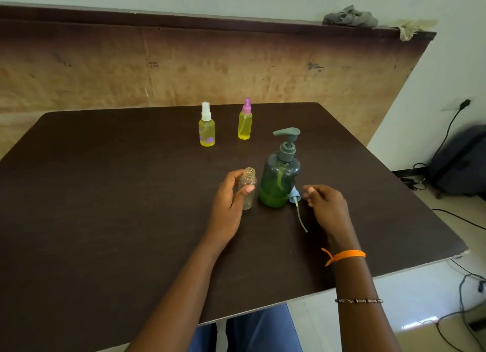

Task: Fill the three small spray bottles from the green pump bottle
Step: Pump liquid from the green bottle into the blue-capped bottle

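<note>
head view: left hand [228, 194] grips the uncapped, empty clear small plastic bottle [248, 191] upright on the dark table [105, 194], steadying it for filling beside the green pump bottle [280, 178]; right hand [324, 200], fingers loosely relaxed, holds nothing near the blue sprayer cap [294, 195].

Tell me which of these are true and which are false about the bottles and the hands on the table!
1. The left hand holds the small clear bottle. True.
2. The clear bottle has its cap on. False: its mouth is open, and the blue sprayer top lies on the table beside the green pump bottle.
3. The white-capped bottle and the pink-capped bottle hold yellow liquid. True.
4. The right hand presses the pump. False: it holds nothing, low beside the sprayer top.
5. The green pump bottle is full. False: liquid fills only its bottom part.
</note>
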A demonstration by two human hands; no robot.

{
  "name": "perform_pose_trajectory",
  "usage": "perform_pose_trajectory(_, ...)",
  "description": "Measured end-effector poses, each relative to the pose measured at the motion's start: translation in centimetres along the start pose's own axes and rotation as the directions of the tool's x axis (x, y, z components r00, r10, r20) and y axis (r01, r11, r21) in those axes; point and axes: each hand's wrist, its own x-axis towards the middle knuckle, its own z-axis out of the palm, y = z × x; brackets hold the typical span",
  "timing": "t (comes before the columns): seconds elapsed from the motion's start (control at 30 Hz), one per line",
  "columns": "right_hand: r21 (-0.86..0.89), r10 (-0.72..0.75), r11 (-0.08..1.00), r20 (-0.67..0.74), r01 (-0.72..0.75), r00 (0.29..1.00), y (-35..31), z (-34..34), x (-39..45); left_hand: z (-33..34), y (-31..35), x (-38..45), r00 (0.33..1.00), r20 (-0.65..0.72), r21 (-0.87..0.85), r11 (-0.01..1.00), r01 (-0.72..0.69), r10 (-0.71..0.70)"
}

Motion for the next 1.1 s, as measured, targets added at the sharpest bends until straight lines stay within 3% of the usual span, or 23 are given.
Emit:
perform_pose_trajectory(0.17,-0.023,-0.047,0.999,-0.001,0.047,0.999,-1.2,-0.7,0.4,-0.1,0.4,0.0,1.000,-0.010,-0.006,1.000,-0.013,0.013)
perform_pose_trajectory(0.23,-0.079,-0.174,0.983,-0.104,0.167,0.979,-3.2,-0.8,0.6,0.0,0.5,0.1,1.000,-0.028,-0.020,1.000,-0.015,0.014)
perform_pose_trajectory(0.3,-0.018,-0.348,0.936,-0.185,0.351,0.919,-6.3,-1.0,1.0,0.2,1.0,0.2,0.998,-0.064,-0.057,0.998,-0.014,0.010)
perform_pose_trajectory(0.4,0.198,-0.515,0.832,-0.072,0.518,0.854,-10.5,-1.2,2.6,0.7,2.2,0.5,0.995,-0.097,-0.135,0.991,-0.016,0.003)
perform_pose_trajectory(0.5,0.482,-0.568,0.764,0.188,0.428,0.802,-12.2,-0.7,3.9,1.0,3.6,1.1,0.995,-0.094,-0.127,0.991,-0.036,0.024)
perform_pose_trajectory(0.57,0.537,-0.555,0.778,0.344,0.326,0.757,-12.0,0.4,3.9,0.9,4.3,1.7,0.993,-0.111,-0.122,0.991,-0.052,0.039)
perform_pose_trajectory(0.63,0.561,-0.505,0.798,0.417,0.223,0.756,-11.3,1.5,3.7,0.8,4.7,2.3,0.991,-0.122,-0.111,0.992,-0.064,0.050)
perform_pose_trajectory(1.1,0.575,-0.499,0.780,0.333,0.247,0.800,-10.9,2.9,3.2,1.4,6.3,3.6,0.973,-0.211,-0.018,0.995,-0.096,0.090)
